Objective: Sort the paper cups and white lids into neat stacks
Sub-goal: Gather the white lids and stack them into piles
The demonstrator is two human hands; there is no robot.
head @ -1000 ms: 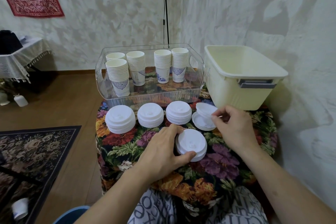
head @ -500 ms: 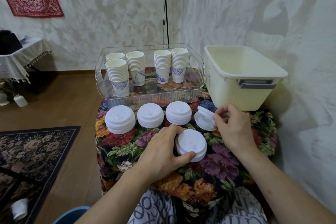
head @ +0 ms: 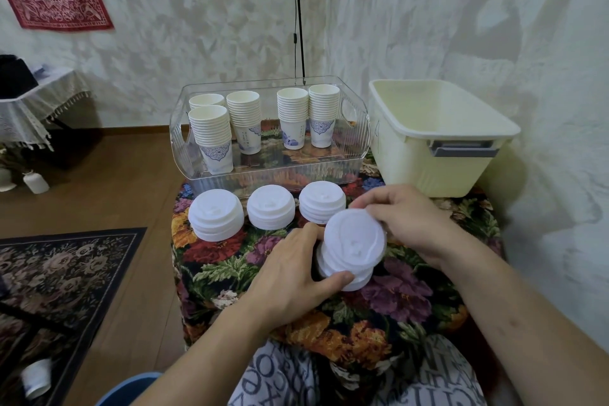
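Right hand [head: 408,224]: fingers pinching far rim of one lid [head: 355,237], tilted, just above near stack [head: 342,270]. Left hand [head: 290,280]: thumb and fingers curled round near stack, steadying it on cloth [head: 211,250].

Step in hand: adding lid to near stack.

Next move, as judged: level lid, centre over stack, press to nest, release.

Further out: three lid stacks [head: 270,206] in far row; cup stacks [head: 306,115] upright in clear bin [head: 357,128]; cream tub [head: 441,138] far right.

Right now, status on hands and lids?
Left hand gripping near lid stack. Right hand pinching single lid above it. Nothing blocking.
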